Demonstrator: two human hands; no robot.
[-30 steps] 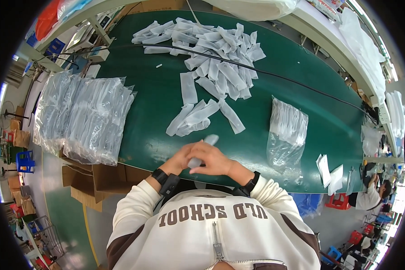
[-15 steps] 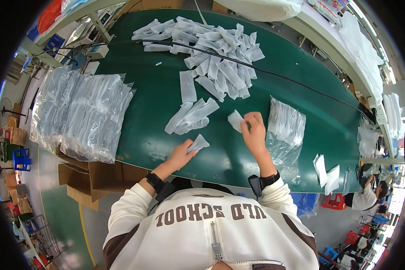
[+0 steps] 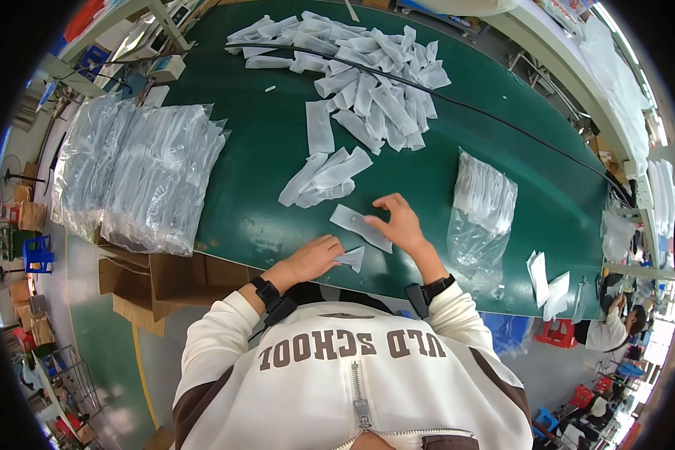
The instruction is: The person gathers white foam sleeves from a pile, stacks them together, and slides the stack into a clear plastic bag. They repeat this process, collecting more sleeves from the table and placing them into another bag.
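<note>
My left hand (image 3: 315, 259) is closed at the table's near edge, with a small flared end of a frosted, translucent plastic sleeve (image 3: 352, 259) sticking out from its fingers. To its upper right, another frosted sleeve (image 3: 361, 227) lies flat and slanted on the green table. My right hand (image 3: 402, 226) hovers at that sleeve's right side, thumb and fingers apart, thumb tip over its upper edge; whether it touches cannot be made out. Just beyond my hands sits a small group of similar sleeves (image 3: 324, 178), and a large loose heap (image 3: 375, 82) spreads farther back.
Clear bags packed with sleeves (image 3: 157, 180) are stacked at the left. A partly filled clear bag (image 3: 484, 199) lies to the right, near white folded papers (image 3: 547, 289). A black cable (image 3: 495, 124) crosses above the table. An open cardboard box (image 3: 180, 281) stands below the left edge.
My right hand has moved left and down and opened; the sleeve it pinched now lies flat on the table. My left hand has shifted right, still holding its sleeve.
</note>
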